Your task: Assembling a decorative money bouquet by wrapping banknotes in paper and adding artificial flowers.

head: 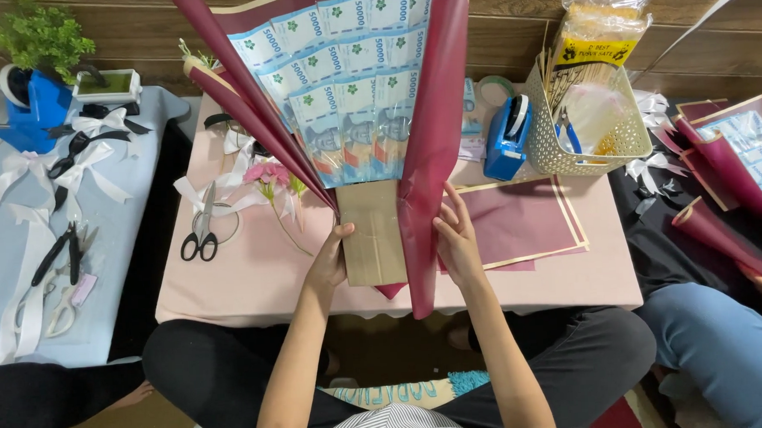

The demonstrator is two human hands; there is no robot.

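Together, both hands' fingers clamp one banknote bouquet (left hand, right hand).

Black-handled scissors and pink flowers lie on the pink table; a blue tape dispenser stands beside a cream basket.

A home craft workspace: low pink table, ribbons, scissors, tape dispensers.
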